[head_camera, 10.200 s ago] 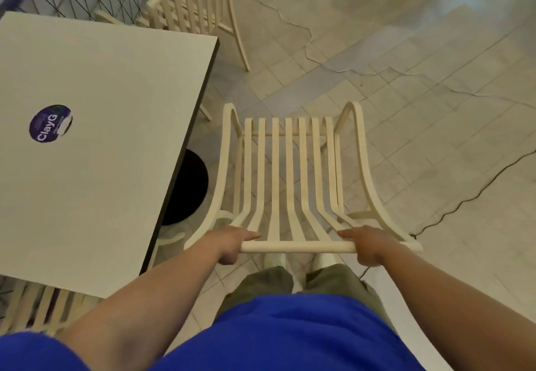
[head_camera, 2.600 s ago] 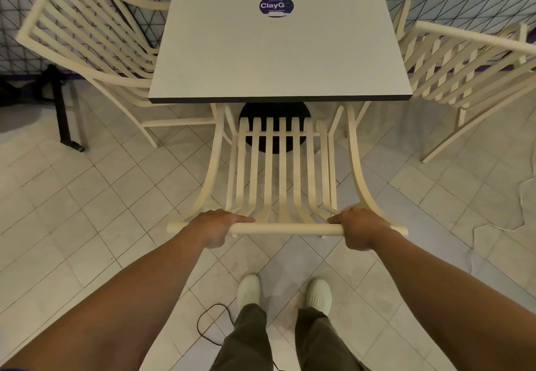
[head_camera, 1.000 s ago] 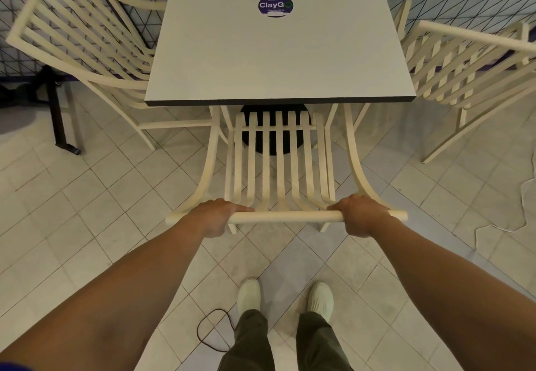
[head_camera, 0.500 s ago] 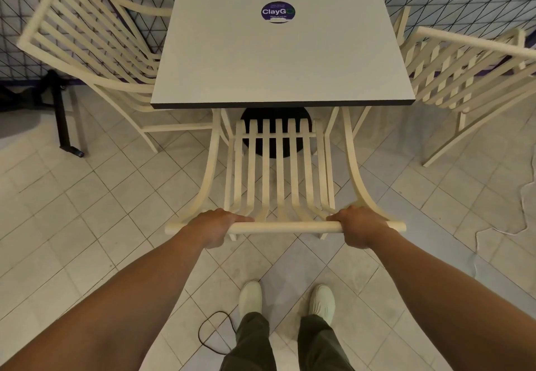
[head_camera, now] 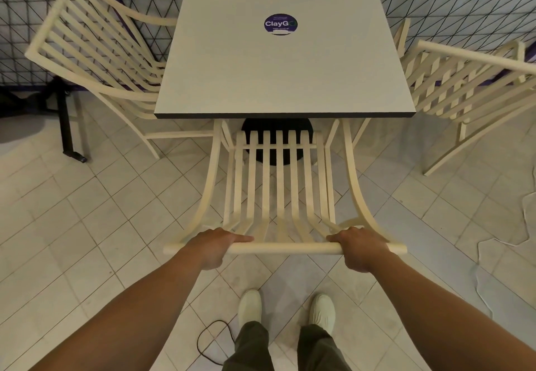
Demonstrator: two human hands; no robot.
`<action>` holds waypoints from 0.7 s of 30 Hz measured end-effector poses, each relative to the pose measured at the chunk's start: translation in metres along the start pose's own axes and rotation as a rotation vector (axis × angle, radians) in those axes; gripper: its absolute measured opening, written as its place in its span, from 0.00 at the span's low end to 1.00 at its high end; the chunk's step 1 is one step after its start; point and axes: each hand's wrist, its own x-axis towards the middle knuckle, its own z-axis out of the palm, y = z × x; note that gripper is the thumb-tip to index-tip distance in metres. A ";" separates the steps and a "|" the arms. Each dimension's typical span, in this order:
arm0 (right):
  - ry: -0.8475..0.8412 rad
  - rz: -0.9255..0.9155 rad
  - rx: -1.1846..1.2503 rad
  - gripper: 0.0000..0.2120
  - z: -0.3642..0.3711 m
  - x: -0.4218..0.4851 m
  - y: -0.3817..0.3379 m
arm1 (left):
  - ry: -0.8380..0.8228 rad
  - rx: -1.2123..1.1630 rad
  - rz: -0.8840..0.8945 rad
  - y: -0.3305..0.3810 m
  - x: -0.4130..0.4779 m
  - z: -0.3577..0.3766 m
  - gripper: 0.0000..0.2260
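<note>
**A:** How will the chair (head_camera: 280,185) handle?

**B:** It's slatted with a thin frame, so I'd judge it light and stiff. The smooth finish may be a little slick. It stands on the tiled floor (head_camera: 87,225), its front just reaching the table's (head_camera: 278,80) near edge.

**A:** Where should you hold it?

**B:** By the top rail (head_camera: 282,248), with a wide grip. The left hand (head_camera: 213,244) and right hand (head_camera: 361,247) are each wrapped round it near an end. The slats look too thin to pull on.

**A:** What's around it?

**B:** Matching chairs on the left (head_camera: 95,43) and right (head_camera: 464,80) flank the table, and a cable (head_camera: 208,338) lies by the feet.
</note>
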 end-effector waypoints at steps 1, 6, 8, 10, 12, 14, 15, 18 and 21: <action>-0.004 0.001 -0.004 0.28 0.001 -0.001 -0.001 | -0.001 -0.001 -0.001 0.000 0.000 0.001 0.44; -0.007 0.003 -0.005 0.27 0.000 -0.003 -0.002 | -0.011 0.001 -0.001 0.000 -0.001 0.000 0.43; -0.004 0.006 -0.005 0.27 0.001 -0.003 -0.003 | -0.016 0.002 -0.002 0.001 -0.002 -0.002 0.43; -0.002 0.004 -0.010 0.27 0.001 -0.003 -0.002 | -0.020 0.004 -0.002 0.001 -0.002 -0.002 0.43; -0.004 -0.006 -0.014 0.27 0.001 -0.003 -0.002 | -0.022 0.012 -0.005 0.001 -0.003 -0.003 0.43; -0.010 -0.011 -0.009 0.27 0.000 -0.004 -0.001 | -0.032 0.002 -0.005 0.002 -0.002 -0.004 0.43; -0.010 -0.014 -0.007 0.27 -0.001 -0.005 -0.002 | -0.037 -0.004 -0.003 0.002 -0.001 -0.004 0.43; 0.003 -0.016 -0.002 0.26 -0.001 -0.005 -0.003 | -0.031 -0.001 0.004 0.002 -0.002 -0.005 0.43; 0.000 -0.014 0.005 0.26 0.000 -0.005 -0.003 | -0.031 0.004 0.007 0.001 -0.002 -0.004 0.43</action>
